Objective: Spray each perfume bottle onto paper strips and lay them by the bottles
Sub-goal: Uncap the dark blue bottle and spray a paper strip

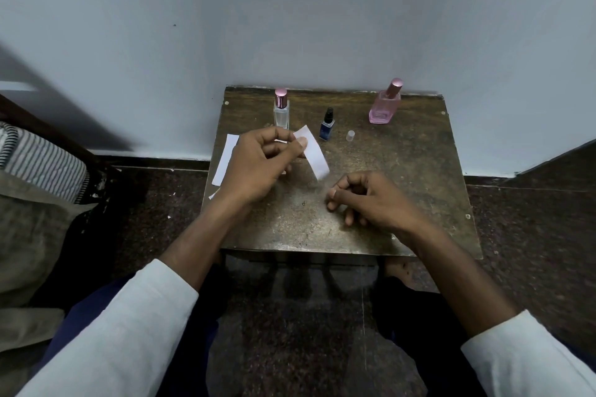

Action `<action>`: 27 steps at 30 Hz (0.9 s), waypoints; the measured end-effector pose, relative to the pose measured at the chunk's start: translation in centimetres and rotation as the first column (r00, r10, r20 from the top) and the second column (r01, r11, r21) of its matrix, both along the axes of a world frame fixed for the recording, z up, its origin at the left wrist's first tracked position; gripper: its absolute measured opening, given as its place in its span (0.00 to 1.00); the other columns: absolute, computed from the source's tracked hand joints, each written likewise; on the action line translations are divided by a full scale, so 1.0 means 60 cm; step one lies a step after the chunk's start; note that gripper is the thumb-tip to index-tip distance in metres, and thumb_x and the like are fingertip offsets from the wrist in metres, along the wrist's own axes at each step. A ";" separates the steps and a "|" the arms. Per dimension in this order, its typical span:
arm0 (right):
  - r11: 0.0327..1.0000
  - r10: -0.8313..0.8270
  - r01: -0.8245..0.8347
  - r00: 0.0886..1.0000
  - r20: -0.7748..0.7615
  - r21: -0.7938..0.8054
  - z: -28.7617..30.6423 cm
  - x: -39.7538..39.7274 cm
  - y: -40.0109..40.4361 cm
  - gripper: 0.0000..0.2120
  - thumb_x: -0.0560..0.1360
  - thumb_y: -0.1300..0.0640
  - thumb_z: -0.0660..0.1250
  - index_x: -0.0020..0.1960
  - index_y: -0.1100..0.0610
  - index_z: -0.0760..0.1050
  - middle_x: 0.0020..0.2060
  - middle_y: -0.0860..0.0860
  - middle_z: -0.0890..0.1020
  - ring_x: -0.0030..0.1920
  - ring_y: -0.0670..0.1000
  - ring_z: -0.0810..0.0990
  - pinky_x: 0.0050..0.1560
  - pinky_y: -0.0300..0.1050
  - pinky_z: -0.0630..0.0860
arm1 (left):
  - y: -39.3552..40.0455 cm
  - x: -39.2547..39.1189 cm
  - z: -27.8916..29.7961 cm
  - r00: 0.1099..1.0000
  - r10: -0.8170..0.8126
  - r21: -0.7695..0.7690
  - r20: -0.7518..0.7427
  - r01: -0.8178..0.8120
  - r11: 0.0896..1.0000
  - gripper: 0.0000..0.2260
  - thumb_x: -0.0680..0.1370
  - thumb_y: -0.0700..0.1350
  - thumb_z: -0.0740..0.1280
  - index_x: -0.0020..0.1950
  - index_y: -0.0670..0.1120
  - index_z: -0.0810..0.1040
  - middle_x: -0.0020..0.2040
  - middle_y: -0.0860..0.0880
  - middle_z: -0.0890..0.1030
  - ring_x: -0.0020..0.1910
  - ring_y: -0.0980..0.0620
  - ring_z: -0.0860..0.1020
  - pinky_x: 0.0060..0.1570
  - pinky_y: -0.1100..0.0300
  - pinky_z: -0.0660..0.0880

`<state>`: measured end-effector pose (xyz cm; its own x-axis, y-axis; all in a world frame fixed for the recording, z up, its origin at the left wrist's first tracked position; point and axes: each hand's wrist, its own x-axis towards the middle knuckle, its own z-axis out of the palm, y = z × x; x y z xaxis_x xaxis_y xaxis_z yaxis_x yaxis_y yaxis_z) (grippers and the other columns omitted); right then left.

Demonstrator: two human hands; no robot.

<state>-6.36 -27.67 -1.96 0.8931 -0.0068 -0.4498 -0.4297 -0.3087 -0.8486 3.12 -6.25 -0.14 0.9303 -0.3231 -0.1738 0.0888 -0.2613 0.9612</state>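
My left hand (258,164) pinches a white paper strip (316,155) between thumb and fingers, held just above the small brown table (403,177). My right hand (364,200) rests on the table with loosely curled fingers and holds nothing. Three bottles stand along the back: a clear one with a pink cap (281,109), a small dark blue one with a black sprayer (326,124), and a pink one with a pink cap (385,103). A small clear cap (350,135) stands beside the blue bottle. Another white strip (225,158) lies at the table's left edge.
The table stands against a pale wall (290,26). Striped cloth (38,161) and a beige cover lie to the left. Dark speckled floor (532,235) surrounds the table. A scrap of paper (213,194) pokes out by my left wrist.
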 end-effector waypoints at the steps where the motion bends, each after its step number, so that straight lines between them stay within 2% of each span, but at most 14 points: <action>1: 1.000 0.001 -0.001 1.000 -0.001 -0.004 -0.001 0.000 -0.001 0.08 0.83 0.54 0.70 0.52 0.59 0.84 0.44 0.52 0.90 0.32 0.48 0.83 0.29 0.35 0.72 | 0.000 0.001 0.005 0.996 -0.049 -0.137 -0.072 0.039 0.990 0.04 0.81 0.49 0.75 0.49 0.49 0.86 0.38 0.54 0.86 0.32 0.58 0.76 0.31 0.66 0.72; 3: 1.000 0.001 -0.001 1.000 -0.002 -0.005 0.000 0.000 -0.002 0.09 0.84 0.54 0.70 0.52 0.58 0.84 0.44 0.52 0.90 0.32 0.48 0.83 0.30 0.36 0.72 | 0.001 -0.002 0.017 0.948 -0.220 -0.505 -0.229 0.078 0.859 0.05 0.80 0.50 0.76 0.45 0.51 0.86 0.35 0.55 0.80 0.30 0.60 0.71 0.27 0.68 0.64; 4: 1.000 0.002 -0.002 1.000 -0.001 -0.002 0.000 0.000 -0.001 0.09 0.84 0.53 0.69 0.52 0.58 0.83 0.44 0.52 0.90 0.32 0.48 0.83 0.30 0.36 0.72 | 0.001 -0.004 0.025 0.917 -0.297 -0.627 -0.265 0.070 0.776 0.06 0.77 0.52 0.78 0.44 0.51 0.86 0.35 0.55 0.79 0.29 0.61 0.71 0.27 0.69 0.63; 5: 1.000 0.002 -0.002 1.000 0.000 0.000 0.000 -0.001 0.000 0.09 0.84 0.53 0.69 0.52 0.59 0.83 0.45 0.52 0.90 0.32 0.48 0.83 0.30 0.36 0.72 | 0.000 -0.006 0.027 0.907 -0.330 -0.664 -0.261 0.079 0.743 0.06 0.76 0.52 0.78 0.44 0.51 0.86 0.35 0.55 0.80 0.29 0.61 0.71 0.26 0.69 0.64; 6: 1.000 -0.001 0.001 1.000 0.001 0.001 0.001 -0.001 0.001 0.10 0.84 0.53 0.69 0.52 0.59 0.83 0.45 0.52 0.90 0.32 0.49 0.84 0.30 0.36 0.72 | -0.003 -0.008 0.026 0.919 -0.315 -0.624 -0.236 0.105 0.775 0.05 0.76 0.51 0.78 0.45 0.50 0.85 0.36 0.54 0.82 0.28 0.59 0.72 0.26 0.68 0.65; 7: 1.000 -0.005 0.005 1.000 0.001 0.002 0.001 -0.002 0.001 0.10 0.85 0.53 0.68 0.53 0.59 0.83 0.45 0.52 0.90 0.33 0.49 0.84 0.30 0.36 0.72 | -0.006 -0.008 0.023 0.950 -0.256 -0.492 -0.178 0.140 0.860 0.03 0.78 0.47 0.76 0.47 0.49 0.85 0.37 0.52 0.84 0.28 0.57 0.75 0.27 0.66 0.69; 8: 1.000 -0.010 0.010 1.000 0.002 0.003 0.002 -0.001 0.001 0.10 0.85 0.53 0.68 0.53 0.59 0.83 0.45 0.52 0.90 0.33 0.50 0.84 0.29 0.36 0.72 | -0.007 -0.008 0.015 0.979 -0.187 -0.268 -0.078 0.160 0.950 0.02 0.79 0.44 0.76 0.48 0.49 0.85 0.39 0.50 0.87 0.29 0.53 0.78 0.29 0.62 0.75; 9: 1.000 -0.014 0.014 1.000 0.004 0.000 0.002 -0.001 0.001 0.10 0.85 0.53 0.68 0.53 0.59 0.83 0.44 0.53 0.90 0.33 0.50 0.84 0.29 0.36 0.72 | -0.007 -0.007 0.003 0.987 -0.156 0.007 0.050 0.156 0.988 0.02 0.80 0.46 0.76 0.49 0.52 0.85 0.41 0.51 0.88 0.31 0.52 0.81 0.33 0.57 0.78; 11: 0.999 -0.038 0.038 0.999 0.009 -0.011 0.002 0.000 0.001 0.09 0.85 0.54 0.68 0.53 0.59 0.83 0.44 0.53 0.89 0.32 0.51 0.85 0.29 0.36 0.72 | -0.006 -0.007 -0.022 0.959 -0.186 0.392 0.213 0.091 0.915 0.04 0.79 0.55 0.77 0.46 0.57 0.86 0.41 0.58 0.87 0.34 0.61 0.80 0.39 0.59 0.76; 12: 0.998 -0.064 0.064 0.998 0.016 -0.014 0.003 0.000 0.001 0.09 0.85 0.55 0.68 0.53 0.61 0.82 0.43 0.54 0.89 0.32 0.51 0.85 0.29 0.37 0.73 | -0.006 -0.007 -0.029 0.955 -0.183 0.452 0.234 0.060 0.890 0.05 0.78 0.58 0.77 0.46 0.58 0.86 0.40 0.61 0.86 0.33 0.63 0.79 0.38 0.61 0.73; 15: 0.983 -0.174 0.178 0.982 0.073 -0.046 0.005 0.006 0.003 0.08 0.85 0.58 0.68 0.52 0.62 0.81 0.40 0.54 0.89 0.29 0.48 0.84 0.29 0.39 0.75 | -0.012 -0.007 -0.037 0.954 -0.155 0.455 0.257 0.022 0.890 0.06 0.78 0.60 0.77 0.46 0.59 0.86 0.39 0.62 0.85 0.35 0.70 0.78 0.36 0.64 0.68; 18: 0.953 -0.215 0.244 0.962 0.166 -0.181 0.004 0.014 -0.001 0.05 0.83 0.58 0.70 0.50 0.56 0.82 0.37 0.50 0.88 0.30 0.45 0.85 0.30 0.34 0.76 | -0.026 -0.009 -0.040 0.949 -0.176 0.500 0.263 0.022 0.866 0.07 0.78 0.60 0.77 0.49 0.58 0.87 0.39 0.62 0.85 0.34 0.73 0.76 0.33 0.64 0.66; 23: 0.887 -0.011 0.169 0.938 0.346 -0.430 0.009 0.021 0.013 0.03 0.80 0.56 0.74 0.50 0.49 0.86 0.35 0.42 0.84 0.34 0.38 0.82 0.37 0.27 0.74 | -0.042 -0.006 -0.046 0.952 -0.122 0.520 0.281 -0.044 0.853 0.09 0.75 0.62 0.78 0.50 0.59 0.86 0.37 0.65 0.85 0.35 0.68 0.78 0.36 0.62 0.72; 27: 0.836 0.110 0.092 0.938 0.330 -0.541 0.006 0.026 0.017 0.11 0.77 0.58 0.75 0.58 0.47 0.87 0.38 0.43 0.86 0.35 0.37 0.80 0.37 0.26 0.70 | -0.054 -0.003 -0.046 0.939 -0.104 0.532 0.328 -0.092 0.842 0.11 0.74 0.63 0.78 0.50 0.60 0.83 0.37 0.67 0.83 0.40 0.70 0.80 0.36 0.62 0.73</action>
